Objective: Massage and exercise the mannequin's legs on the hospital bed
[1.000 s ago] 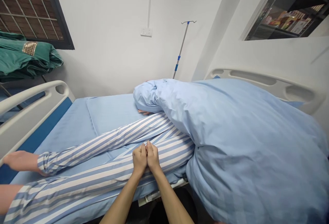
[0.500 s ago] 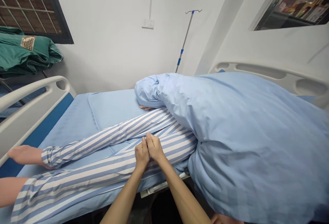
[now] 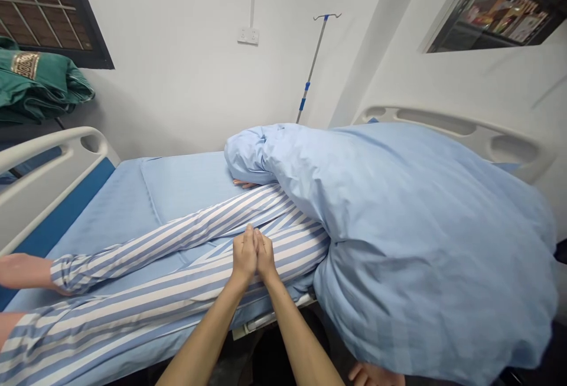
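Observation:
My left hand (image 3: 244,256) and my right hand (image 3: 265,256) are pressed together, palm against palm, with fingers curled in. No object shows between them, though the inner sides are hidden. Both are above the near leg of blue-and-white striped trousers (image 3: 168,291), worn by a figure lying on the bed. The bare far foot (image 3: 26,271) is at the left. A light blue quilt (image 3: 398,208) is bunched over the upper body, right of my hands. The figure's fingers (image 3: 243,184) peek out under its far edge, and another hand (image 3: 376,374) shows below its near edge.
The bed has a pale footboard (image 3: 48,149) at left and a headboard (image 3: 460,123) at right. An IV pole (image 3: 312,70) stands by the wall behind. Folded green cloth (image 3: 44,87) lies beneath the barred window (image 3: 42,10). A bed rail (image 3: 261,322) runs along the near side.
My hands have gone from curled, fist-like shapes with knuckles up to a flatter press with fingers pointing more forward. The view has shifted slightly right; the quilt and legs look unmoved.

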Action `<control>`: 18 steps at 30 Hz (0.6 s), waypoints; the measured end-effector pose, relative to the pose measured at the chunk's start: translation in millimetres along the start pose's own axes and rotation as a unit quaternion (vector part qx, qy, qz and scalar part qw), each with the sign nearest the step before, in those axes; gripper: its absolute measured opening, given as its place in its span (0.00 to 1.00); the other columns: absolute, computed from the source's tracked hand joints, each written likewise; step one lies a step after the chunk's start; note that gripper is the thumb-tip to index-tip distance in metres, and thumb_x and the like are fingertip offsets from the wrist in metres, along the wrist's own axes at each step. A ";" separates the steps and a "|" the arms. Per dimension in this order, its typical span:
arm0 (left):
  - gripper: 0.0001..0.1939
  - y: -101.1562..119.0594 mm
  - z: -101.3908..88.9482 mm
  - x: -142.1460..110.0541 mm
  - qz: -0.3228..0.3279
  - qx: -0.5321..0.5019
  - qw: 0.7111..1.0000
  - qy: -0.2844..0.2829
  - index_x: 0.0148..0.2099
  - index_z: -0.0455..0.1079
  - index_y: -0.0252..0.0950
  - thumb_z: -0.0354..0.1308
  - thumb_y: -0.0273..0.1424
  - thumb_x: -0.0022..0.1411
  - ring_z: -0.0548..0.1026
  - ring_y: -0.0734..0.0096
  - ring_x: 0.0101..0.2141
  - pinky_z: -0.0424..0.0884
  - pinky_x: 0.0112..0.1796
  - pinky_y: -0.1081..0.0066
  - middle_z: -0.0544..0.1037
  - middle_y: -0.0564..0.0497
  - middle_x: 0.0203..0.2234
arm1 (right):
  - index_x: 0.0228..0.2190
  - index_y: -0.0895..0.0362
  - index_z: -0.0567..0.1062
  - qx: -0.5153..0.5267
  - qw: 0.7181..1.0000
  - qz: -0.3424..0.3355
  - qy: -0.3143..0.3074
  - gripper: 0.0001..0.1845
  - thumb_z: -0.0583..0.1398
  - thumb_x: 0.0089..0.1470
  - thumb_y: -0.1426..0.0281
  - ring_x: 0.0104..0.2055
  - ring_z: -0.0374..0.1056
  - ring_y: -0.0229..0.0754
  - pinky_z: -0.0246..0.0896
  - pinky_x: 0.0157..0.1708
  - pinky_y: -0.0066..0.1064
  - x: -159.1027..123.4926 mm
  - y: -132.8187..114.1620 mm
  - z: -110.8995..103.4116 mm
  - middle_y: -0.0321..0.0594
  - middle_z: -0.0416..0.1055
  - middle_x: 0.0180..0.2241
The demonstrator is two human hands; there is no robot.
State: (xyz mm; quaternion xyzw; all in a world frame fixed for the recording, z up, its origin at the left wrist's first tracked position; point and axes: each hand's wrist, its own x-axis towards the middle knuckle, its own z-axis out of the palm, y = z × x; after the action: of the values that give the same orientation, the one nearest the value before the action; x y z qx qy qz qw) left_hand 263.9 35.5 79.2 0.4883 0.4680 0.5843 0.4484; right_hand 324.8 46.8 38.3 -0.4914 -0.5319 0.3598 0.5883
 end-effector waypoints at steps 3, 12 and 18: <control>0.26 -5.9 4.9 1.3 0.007 0.026 0.999 0.025 0.14 0.48 0.38 0.41 0.42 0.61 0.55 0.79 0.15 0.55 0.23 0.73 0.55 0.57 0.09 | 0.16 0.55 0.57 0.022 1.000 0.009 0.013 0.24 0.46 0.57 0.54 0.20 0.51 0.34 0.50 0.23 0.27 1.3 3.2 -1.6 0.31 0.55 0.15; 0.25 -42.3 -3.4 -3.1 0.012 0.149 0.987 0.054 0.17 0.55 0.37 0.39 0.42 0.62 0.60 0.76 0.19 0.54 0.25 0.73 0.64 0.54 0.13 | 0.15 0.54 0.54 0.013 1.000 0.014 0.022 0.24 0.48 0.56 0.54 0.19 0.47 0.33 0.47 0.20 0.27 4.4 3.3 -0.6 0.29 0.50 0.14; 0.26 -43.9 -4.0 -0.5 0.033 0.189 0.981 0.033 0.19 0.63 0.37 0.36 0.43 0.63 0.64 0.72 0.20 0.55 0.25 0.71 0.70 0.49 0.16 | 0.17 0.56 0.62 -0.173 0.982 -0.059 -0.051 0.22 0.48 0.57 0.59 0.20 0.53 0.35 0.45 0.22 0.28 7.8 -24.8 -14.2 0.34 0.60 0.16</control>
State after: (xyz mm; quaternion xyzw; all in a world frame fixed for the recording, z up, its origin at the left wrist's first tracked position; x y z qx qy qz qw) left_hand 263.0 41.6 35.5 0.5601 0.5683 0.5154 0.3126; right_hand 337.6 45.0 65.0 -0.5344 -0.6439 0.2512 0.4866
